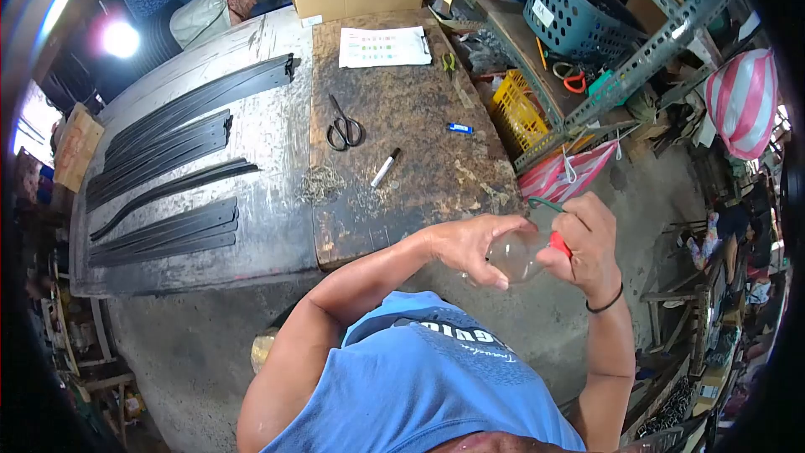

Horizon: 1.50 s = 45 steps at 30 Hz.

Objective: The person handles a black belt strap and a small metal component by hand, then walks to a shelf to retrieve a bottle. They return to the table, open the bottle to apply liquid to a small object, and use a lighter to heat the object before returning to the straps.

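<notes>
My left hand (470, 243) is wrapped around a clear, rounded container (515, 257), with the thumb and fingers on either side of it. My right hand (589, 239) has its fingers closed at the container's red cap (559, 244), partly hiding it. A thin green cord or tube (543, 202) curves out above the right hand's fingers. Both hands are held off the right front corner of the worktable, over the floor. What is inside the container, if anything, I cannot make out.
On the worktable (411, 168) lie black scissors (342, 127), a white marker (386, 168), a blue packet (459, 128), green-handled pliers (449, 62) and a printed sheet (384, 47). Black strips (168, 147) lie in bundles at left. A shelf with a blue basket (579, 13) stands right.
</notes>
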Each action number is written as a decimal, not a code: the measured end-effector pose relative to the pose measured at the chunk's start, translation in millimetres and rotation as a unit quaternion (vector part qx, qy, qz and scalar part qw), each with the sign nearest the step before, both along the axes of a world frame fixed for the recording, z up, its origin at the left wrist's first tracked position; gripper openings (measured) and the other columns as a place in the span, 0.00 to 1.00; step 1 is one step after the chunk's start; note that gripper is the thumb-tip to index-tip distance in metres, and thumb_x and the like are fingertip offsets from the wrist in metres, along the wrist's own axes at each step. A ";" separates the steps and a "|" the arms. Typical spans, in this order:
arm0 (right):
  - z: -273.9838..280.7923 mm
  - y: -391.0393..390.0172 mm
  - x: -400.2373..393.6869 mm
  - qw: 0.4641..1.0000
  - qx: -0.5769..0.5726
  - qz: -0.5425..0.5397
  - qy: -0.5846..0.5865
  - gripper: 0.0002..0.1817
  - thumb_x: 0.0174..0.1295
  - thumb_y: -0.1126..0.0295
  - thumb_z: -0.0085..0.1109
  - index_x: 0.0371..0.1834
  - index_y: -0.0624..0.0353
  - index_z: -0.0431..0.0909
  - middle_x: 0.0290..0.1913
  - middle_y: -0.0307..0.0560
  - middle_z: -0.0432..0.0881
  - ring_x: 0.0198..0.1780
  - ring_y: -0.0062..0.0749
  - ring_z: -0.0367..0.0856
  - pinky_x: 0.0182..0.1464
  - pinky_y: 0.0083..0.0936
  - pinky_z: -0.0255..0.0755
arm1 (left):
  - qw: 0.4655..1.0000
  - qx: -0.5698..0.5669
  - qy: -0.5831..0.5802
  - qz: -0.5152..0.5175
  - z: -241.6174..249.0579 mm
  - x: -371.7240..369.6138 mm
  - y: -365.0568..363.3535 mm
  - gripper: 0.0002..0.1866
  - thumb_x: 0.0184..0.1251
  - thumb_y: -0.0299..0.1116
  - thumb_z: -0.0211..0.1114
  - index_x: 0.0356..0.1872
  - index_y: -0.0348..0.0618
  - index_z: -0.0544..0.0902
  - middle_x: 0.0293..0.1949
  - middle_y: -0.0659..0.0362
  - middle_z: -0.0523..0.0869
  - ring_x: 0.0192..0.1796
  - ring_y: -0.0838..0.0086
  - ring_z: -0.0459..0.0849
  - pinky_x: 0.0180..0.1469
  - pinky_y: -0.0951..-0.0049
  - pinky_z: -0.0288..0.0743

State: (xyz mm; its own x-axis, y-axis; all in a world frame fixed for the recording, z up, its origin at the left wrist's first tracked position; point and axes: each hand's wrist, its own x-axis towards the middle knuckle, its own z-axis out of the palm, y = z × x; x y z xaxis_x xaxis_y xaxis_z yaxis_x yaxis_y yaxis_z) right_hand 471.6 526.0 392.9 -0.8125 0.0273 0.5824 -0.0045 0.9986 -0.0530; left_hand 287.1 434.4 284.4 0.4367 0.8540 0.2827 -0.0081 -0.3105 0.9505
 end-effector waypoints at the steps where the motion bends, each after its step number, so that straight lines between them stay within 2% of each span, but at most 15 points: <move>1: 4.2 -8.2 -9.8 0.999 -0.009 -0.029 -0.014 0.29 0.55 0.39 0.62 0.24 0.57 0.71 0.28 0.46 0.67 0.28 0.44 0.70 0.29 0.37 0.65 | 1.000 0.006 -0.001 -0.004 1.0 -9.3 -0.8 0.46 0.44 0.42 0.79 0.65 0.37 0.68 0.59 0.49 0.78 0.62 0.63 0.78 0.64 0.62 0.71; 6: 19.5 -25.3 -39.9 0.985 0.007 -0.151 -0.084 0.31 0.54 0.37 0.62 0.30 0.58 0.74 0.31 0.47 0.70 0.33 0.45 0.72 0.33 0.39 0.67 | 0.984 0.066 0.044 0.159 8.8 -40.6 -19.8 0.44 0.44 0.42 0.79 0.64 0.40 0.68 0.56 0.49 0.80 0.58 0.56 0.81 0.60 0.60 0.74; 8: 13.4 -32.7 -48.2 0.964 -0.088 -0.215 -0.132 0.29 0.56 0.41 0.64 0.31 0.60 0.74 0.31 0.49 0.70 0.35 0.46 0.73 0.35 0.39 0.68 | 0.958 0.077 0.126 0.244 18.8 -52.3 -27.4 0.39 0.47 0.43 0.75 0.62 0.43 0.68 0.53 0.46 0.81 0.54 0.48 0.82 0.53 0.55 0.77; 12: 9.5 -38.4 -67.2 0.949 -0.160 -0.242 -0.126 0.28 0.56 0.43 0.65 0.31 0.61 0.75 0.32 0.50 0.71 0.36 0.46 0.72 0.37 0.39 0.68 | 0.933 0.109 0.174 0.296 13.9 -70.1 -28.7 0.40 0.46 0.42 0.75 0.62 0.44 0.68 0.52 0.47 0.81 0.53 0.49 0.82 0.51 0.54 0.77; 14: 11.4 -35.0 -74.8 0.950 -0.210 -0.189 -0.136 0.26 0.55 0.46 0.67 0.32 0.62 0.75 0.32 0.50 0.71 0.36 0.46 0.72 0.38 0.39 0.69 | 0.943 0.103 0.152 0.279 9.1 -78.1 -28.3 0.40 0.45 0.41 0.76 0.61 0.44 0.69 0.51 0.48 0.82 0.52 0.50 0.82 0.51 0.54 0.77; 18: 11.6 -27.5 -84.8 0.965 -0.164 -0.137 -0.149 0.26 0.53 0.46 0.69 0.35 0.61 0.76 0.34 0.49 0.71 0.37 0.46 0.73 0.40 0.39 0.69 | 0.973 0.071 0.089 0.199 6.0 -100.3 -23.8 0.40 0.43 0.40 0.77 0.61 0.42 0.70 0.52 0.47 0.81 0.53 0.49 0.82 0.52 0.56 0.77; 21: 11.8 -22.7 -90.4 0.978 -0.099 -0.060 -0.172 0.28 0.50 0.45 0.70 0.37 0.60 0.76 0.37 0.48 0.73 0.41 0.47 0.75 0.43 0.39 0.71 | 0.990 0.092 0.027 0.102 -9.1 -112.6 -16.5 0.42 0.42 0.41 0.78 0.62 0.40 0.70 0.52 0.47 0.82 0.54 0.55 0.82 0.55 0.60 0.76; 23: 11.2 -21.6 -96.6 0.982 -0.071 -0.008 -0.176 0.30 0.47 0.43 0.69 0.38 0.59 0.76 0.40 0.49 0.74 0.44 0.49 0.76 0.46 0.40 0.72 | 0.999 -0.006 -0.008 -0.041 -12.3 -122.5 -12.8 0.44 0.41 0.41 0.79 0.63 0.38 0.70 0.53 0.49 0.82 0.56 0.63 0.81 0.58 0.64 0.74; 25: 11.2 -18.0 -103.1 0.980 -0.066 0.001 -0.187 0.30 0.47 0.41 0.68 0.37 0.59 0.76 0.40 0.50 0.75 0.45 0.50 0.76 0.48 0.40 0.72 | 0.998 -0.006 -0.015 -0.060 -14.8 -128.7 -10.1 0.45 0.41 0.41 0.80 0.63 0.38 0.70 0.53 0.52 0.81 0.56 0.69 0.79 0.59 0.67 0.73; 28: 13.7 -7.2 -111.5 0.980 -0.051 -0.014 -0.192 0.31 0.50 0.39 0.64 0.36 0.59 0.76 0.40 0.50 0.75 0.45 0.51 0.76 0.47 0.40 0.72 | 0.999 -0.021 0.001 -0.028 -3.4 -134.1 -15.1 0.43 0.42 0.42 0.79 0.63 0.39 0.70 0.53 0.49 0.82 0.55 0.61 0.82 0.57 0.63 0.75; 30: 13.1 -3.7 -115.0 0.979 -0.041 -0.037 -0.195 0.31 0.52 0.37 0.62 0.35 0.59 0.76 0.38 0.50 0.75 0.44 0.50 0.77 0.45 0.40 0.72 | 0.975 0.026 0.137 0.174 5.2 -127.3 -24.7 0.41 0.46 0.43 0.78 0.62 0.40 0.70 0.53 0.47 0.81 0.55 0.53 0.82 0.56 0.58 0.76; 32: 9.9 -3.3 -119.8 0.952 -0.094 -0.148 -0.251 0.31 0.57 0.36 0.57 0.34 0.60 0.75 0.34 0.50 0.73 0.39 0.49 0.76 0.41 0.41 0.71 | 0.957 0.048 0.154 0.241 4.3 -121.1 -25.9 0.39 0.45 0.42 0.78 0.60 0.41 0.70 0.51 0.47 0.82 0.52 0.50 0.82 0.54 0.56 0.77; 36: 3.1 8.8 -125.5 0.943 -0.106 -0.183 -0.256 0.29 0.63 0.39 0.55 0.34 0.60 0.75 0.31 0.49 0.71 0.35 0.48 0.74 0.38 0.41 0.69 | 0.890 0.083 0.210 0.396 8.0 -116.8 -23.6 0.37 0.44 0.41 0.77 0.58 0.44 0.72 0.45 0.49 0.83 0.47 0.51 0.84 0.50 0.55 0.78; 41: 5.1 12.5 -137.9 0.936 -0.231 -0.140 -0.227 0.25 0.66 0.45 0.57 0.40 0.62 0.75 0.36 0.52 0.72 0.39 0.50 0.74 0.41 0.42 0.70 | 0.875 0.110 0.215 0.420 3.7 -123.0 -17.4 0.38 0.43 0.41 0.76 0.58 0.44 0.71 0.45 0.49 0.83 0.47 0.51 0.84 0.49 0.55 0.78; 45: -4.8 24.3 -135.9 0.973 -0.135 -0.043 -0.182 0.25 0.64 0.48 0.59 0.44 0.63 0.74 0.41 0.55 0.72 0.44 0.53 0.75 0.46 0.43 0.71 | 0.926 0.105 0.151 0.330 -1.8 -136.9 -13.8 0.39 0.43 0.41 0.75 0.60 0.43 0.70 0.45 0.47 0.82 0.47 0.50 0.83 0.51 0.53 0.77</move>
State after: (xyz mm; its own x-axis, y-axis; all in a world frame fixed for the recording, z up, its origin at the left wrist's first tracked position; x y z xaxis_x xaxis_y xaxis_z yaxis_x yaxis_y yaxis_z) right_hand 335.6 550.3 388.1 -0.9515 0.2158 0.2192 0.1460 0.9440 -0.2959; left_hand 150.2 420.6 282.6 -0.0751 0.9028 0.4235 0.5064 -0.3313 0.7961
